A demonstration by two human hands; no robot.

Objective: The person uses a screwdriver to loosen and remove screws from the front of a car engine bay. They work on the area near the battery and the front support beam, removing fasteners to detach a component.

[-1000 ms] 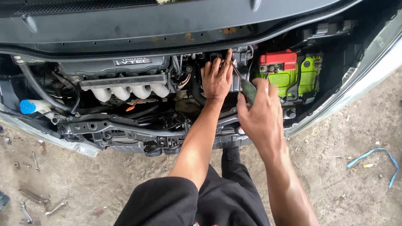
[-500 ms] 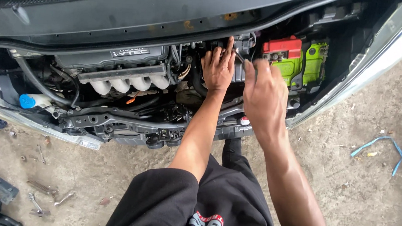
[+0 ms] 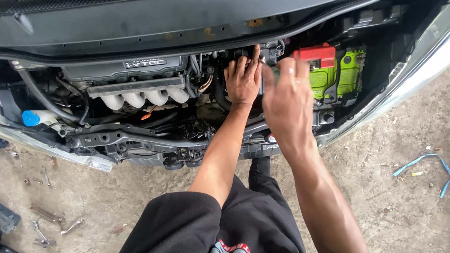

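I am leaning over the open engine bay (image 3: 132, 137), with the raised hood (image 3: 138, 19) above my hands and the silver intake pipes (image 3: 144, 97) off to my left. A green battery (image 3: 340, 76) with a red cap (image 3: 316, 54) is sitting just right of my hands, and wrenches (image 3: 50, 225) are lying on the dirt floor (image 3: 410, 213). My left hand (image 3: 243, 81) is pressing into the dark hoses behind the engine, its fingers (image 3: 241, 67) spread slightly apart and touching parts there. My right hand (image 3: 288, 101) is hovering just beside it, blurred, fingers loosely curled; whether they are gripping a small greenish thing (image 3: 275, 71) I cannot tell. My arms are hiding what lies beneath.
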